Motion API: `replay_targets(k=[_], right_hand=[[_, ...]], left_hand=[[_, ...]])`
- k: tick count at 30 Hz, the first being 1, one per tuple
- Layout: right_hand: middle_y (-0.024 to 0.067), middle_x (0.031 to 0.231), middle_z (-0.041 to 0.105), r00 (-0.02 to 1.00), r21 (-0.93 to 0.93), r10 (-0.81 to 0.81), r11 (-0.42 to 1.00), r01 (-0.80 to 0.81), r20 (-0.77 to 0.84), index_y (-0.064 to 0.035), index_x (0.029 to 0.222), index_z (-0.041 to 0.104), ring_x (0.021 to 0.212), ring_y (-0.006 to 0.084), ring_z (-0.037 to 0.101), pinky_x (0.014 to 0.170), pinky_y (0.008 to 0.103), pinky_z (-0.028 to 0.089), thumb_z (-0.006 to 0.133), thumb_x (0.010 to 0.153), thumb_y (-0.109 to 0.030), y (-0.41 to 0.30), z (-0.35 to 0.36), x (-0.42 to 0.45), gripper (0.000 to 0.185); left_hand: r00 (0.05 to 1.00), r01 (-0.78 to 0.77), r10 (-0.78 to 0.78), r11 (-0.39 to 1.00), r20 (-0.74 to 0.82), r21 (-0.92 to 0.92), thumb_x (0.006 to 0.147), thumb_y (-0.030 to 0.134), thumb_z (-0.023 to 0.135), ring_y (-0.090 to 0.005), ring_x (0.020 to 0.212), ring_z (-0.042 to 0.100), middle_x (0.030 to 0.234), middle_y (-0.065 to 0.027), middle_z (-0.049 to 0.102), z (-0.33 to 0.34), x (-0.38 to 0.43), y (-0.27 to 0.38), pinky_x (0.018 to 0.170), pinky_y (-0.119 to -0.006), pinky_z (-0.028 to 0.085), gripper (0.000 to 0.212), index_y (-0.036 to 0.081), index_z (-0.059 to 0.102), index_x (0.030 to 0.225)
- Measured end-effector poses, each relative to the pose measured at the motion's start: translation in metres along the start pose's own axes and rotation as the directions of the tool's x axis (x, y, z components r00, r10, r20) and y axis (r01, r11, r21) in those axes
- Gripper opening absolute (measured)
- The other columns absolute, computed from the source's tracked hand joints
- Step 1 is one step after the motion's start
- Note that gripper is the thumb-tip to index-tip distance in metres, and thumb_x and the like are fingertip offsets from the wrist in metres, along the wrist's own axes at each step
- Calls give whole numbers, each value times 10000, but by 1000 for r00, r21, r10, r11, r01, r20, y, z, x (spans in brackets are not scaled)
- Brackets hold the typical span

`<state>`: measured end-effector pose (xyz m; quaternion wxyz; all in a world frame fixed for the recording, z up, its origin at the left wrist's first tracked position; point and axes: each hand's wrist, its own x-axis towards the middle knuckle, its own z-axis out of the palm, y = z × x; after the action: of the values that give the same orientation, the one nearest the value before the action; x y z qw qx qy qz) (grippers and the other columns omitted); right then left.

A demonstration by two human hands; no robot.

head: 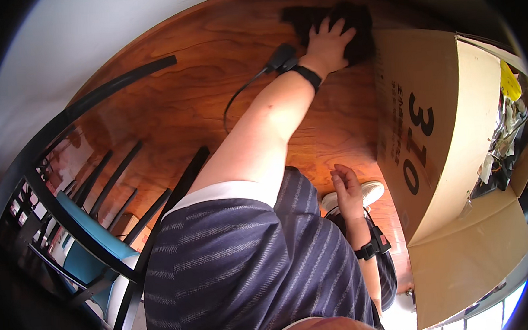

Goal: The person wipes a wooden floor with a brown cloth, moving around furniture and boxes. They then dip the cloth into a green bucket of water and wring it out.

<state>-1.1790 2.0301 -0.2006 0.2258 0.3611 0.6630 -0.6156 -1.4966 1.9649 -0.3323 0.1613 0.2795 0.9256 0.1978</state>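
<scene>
My left hand (330, 44) reaches far forward and lies with spread fingers on top of a bunched black cloth (359, 34). The cloth rests on the glossy wood-grain floor (188, 106), close to the wall. A black strap with a small device (281, 57) and a cable sits on my left wrist. My right hand (349, 194) hangs loosely curled above a white shoe (372, 192), with nothing seen in it. Another black strap with a device (378, 241) circles the right wrist.
Along the right stands a large open cardboard box (417, 105) with printing, holding mixed litter and a yellow wrapper (510, 82). A black metal frame (68, 115) fills the left side, with a teal chair (93, 230) beyond. A white wall (35, 65) curves around the far side.
</scene>
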Motion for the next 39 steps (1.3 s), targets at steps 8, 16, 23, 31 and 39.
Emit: replay_targets(k=[8, 16, 23, 31, 39], right_hand=[[54, 972, 652, 999, -57, 50, 997, -50, -1, -14, 1167, 590, 890, 113, 592, 797, 249, 475, 586, 925, -146, 6, 6, 11, 276], [52, 941, 654, 995, -102, 89, 991, -85, 41, -17, 1156, 599, 861, 113, 598, 780, 253, 484, 609, 909, -157, 8, 24, 25, 284], [47, 948, 644, 999, -112, 43, 993, -41, 12, -5, 1156, 596, 859, 110, 587, 788, 242, 478, 595, 921, -155, 8, 26, 25, 278], [70, 1057, 617, 991, -142, 129, 982, -122, 41, 13, 1179, 568, 950, 136, 582, 849, 259, 470, 577, 936, -141, 12, 26, 15, 288], [66, 1021, 621, 997, -112, 74, 991, -71, 25, 3, 1183, 567, 916, 123, 568, 820, 256, 465, 568, 944, -131, 16, 23, 14, 274]], left_hand=[[990, 125, -126, 992, -60, -18, 576, 202, 814, -369, 1178, 457, 1332, -110, 464, -21, -186, -88, 946, -460, 447, 748, 181, 532, 1269], [437, 284, -869, 379, -233, -881, 716, 190, 757, -244, 1159, 504, 1275, -156, 504, -57, -223, -145, 968, -369, 419, 703, -19, 410, 1291], [233, 68, -884, 430, -405, -900, 752, 116, 740, -256, 1167, 480, 1279, -148, 474, -87, -93, -186, 1002, -386, 397, 720, 12, 332, 1336], [392, 282, -715, 692, -579, -665, 680, 112, 718, -464, 1304, 298, 1416, -292, 306, -51, -8, -102, 1095, -527, 246, 715, 0, 369, 1294], [891, -182, -111, 801, -440, -570, 639, 144, 781, -378, 1146, 461, 1262, -166, 465, -47, 12, -15, 957, -435, 442, 561, 95, 577, 1160]])
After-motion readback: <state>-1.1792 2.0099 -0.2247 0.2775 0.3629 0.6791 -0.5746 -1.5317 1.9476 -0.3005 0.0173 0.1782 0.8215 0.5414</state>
